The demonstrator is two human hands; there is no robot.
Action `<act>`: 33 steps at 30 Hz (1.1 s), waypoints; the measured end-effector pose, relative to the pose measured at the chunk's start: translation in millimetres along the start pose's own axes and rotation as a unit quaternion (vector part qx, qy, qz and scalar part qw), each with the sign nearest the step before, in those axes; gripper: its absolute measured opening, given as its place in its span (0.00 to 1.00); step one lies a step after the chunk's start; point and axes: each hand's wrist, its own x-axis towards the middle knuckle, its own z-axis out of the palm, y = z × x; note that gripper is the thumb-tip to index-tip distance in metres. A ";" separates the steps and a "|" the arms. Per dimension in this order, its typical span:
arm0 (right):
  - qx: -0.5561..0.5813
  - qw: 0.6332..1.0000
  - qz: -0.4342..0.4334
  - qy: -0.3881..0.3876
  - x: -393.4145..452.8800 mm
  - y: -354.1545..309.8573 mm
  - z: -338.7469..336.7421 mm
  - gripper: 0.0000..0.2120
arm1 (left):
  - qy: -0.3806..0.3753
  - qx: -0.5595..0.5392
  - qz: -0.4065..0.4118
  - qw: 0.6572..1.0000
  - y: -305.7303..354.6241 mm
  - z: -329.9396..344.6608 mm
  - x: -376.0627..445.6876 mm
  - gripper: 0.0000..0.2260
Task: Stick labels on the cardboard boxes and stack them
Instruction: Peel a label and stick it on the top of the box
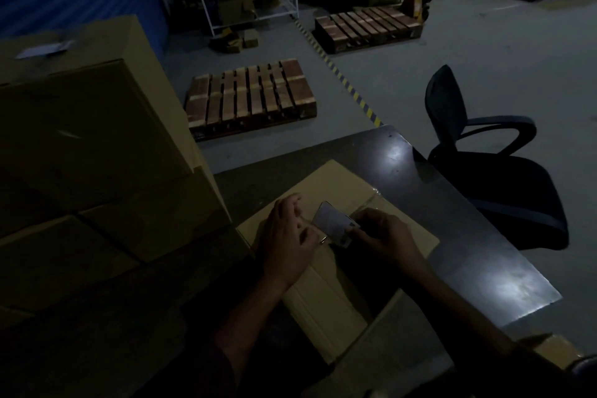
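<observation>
A: What are the hands doing?

B: Both are over a flat cardboard box (323, 191) lying on the dark table (458, 236). The right hand (384, 237) has its fingers curled round the lower right edge of a pale label (334, 223), pinching it. The left hand (287, 242) sits at the label's left edge with fingers bent; in this dim light I cannot tell whether it grips the label or only touches it.

A: Can you read the label?

B: No. There are faint dark marks on it, too small and dim to make out. The box shows no readable print either, only a strip of clear tape (371, 200) along its seam.

A: Where are the other boxes?

B: A stack of cardboard boxes (97, 145) stands to the left of the table, just beside the flat one. The top box carries a white label (45, 49) on its upper face, blurred and unreadable.

A: And beyond?

B: Two wooden pallets (250, 97) lie on the grey floor, with a yellow-and-black striped line (342, 81) between them. A black office chair (484, 155) stands right of the table.
</observation>
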 end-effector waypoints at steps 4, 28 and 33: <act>0.071 0.997 -0.006 0.016 -2.8 -1.0 -0.3 0.03 | -0.011 -0.012 -0.008 1.000 1.1 0.7 0.0 0.29; 0.422 0.852 0.212 0.225 -77.0 -13.7 -57.6 0.08 | -0.079 -0.067 0.084 0.991 82.3 16.5 -9.9 0.18; 0.417 0.789 0.260 0.369 -135.4 10.2 -70.7 0.11 | -0.151 -0.156 0.151 0.964 134.8 60.0 -38.2 0.21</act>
